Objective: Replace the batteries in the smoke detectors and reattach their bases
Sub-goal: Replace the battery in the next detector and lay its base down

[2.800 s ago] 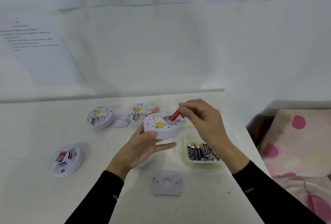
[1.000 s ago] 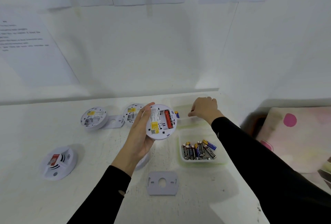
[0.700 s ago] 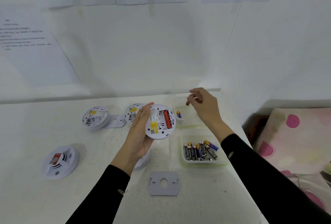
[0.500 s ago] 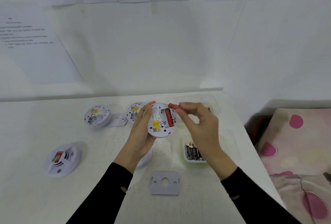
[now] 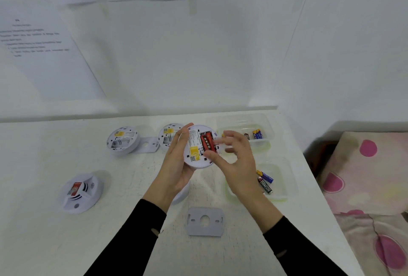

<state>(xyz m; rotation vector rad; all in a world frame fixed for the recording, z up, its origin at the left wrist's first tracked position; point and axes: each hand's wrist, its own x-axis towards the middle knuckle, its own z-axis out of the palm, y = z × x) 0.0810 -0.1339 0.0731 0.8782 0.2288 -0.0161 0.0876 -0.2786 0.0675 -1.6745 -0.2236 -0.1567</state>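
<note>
While held: the smoke detector [image 5: 198, 146] sits tilted in the air above the table [image 5: 44, 220], back side towards the camera, two red batteries [image 5: 207, 141] side by side in its compartment, a yellow label below them
Left hand: the left hand [image 5: 176, 165] wraps around the detector's left edge and underside, fingers curled up along the rim, gripping it
Right hand: the right hand [image 5: 236, 163] is spread loosely just right of the detector, fingers apart, thumb tip touching the face near the lower end of the batteries; it grips nothing that I can see
Near tray: a clear tray [image 5: 280, 187] lies on the table to the right, partly behind the right wrist, with a few loose batteries [image 5: 265, 181] in it
Far tray: a second clear tray [image 5: 242, 121] stands behind it near the wall, with a few more batteries at its right end
Loose base: a grey mounting base [image 5: 205, 221] lies flat on the table below the hands
Other detectors: two open detectors [image 5: 123, 139] lie face down towards the back left with another base [image 5: 150, 144] between them; one detector [image 5: 80, 191] lies face up at the front left
Partly hidden: a further white round piece [image 5: 183, 194] shows under the left wrist; what it is I cannot tell
</note>
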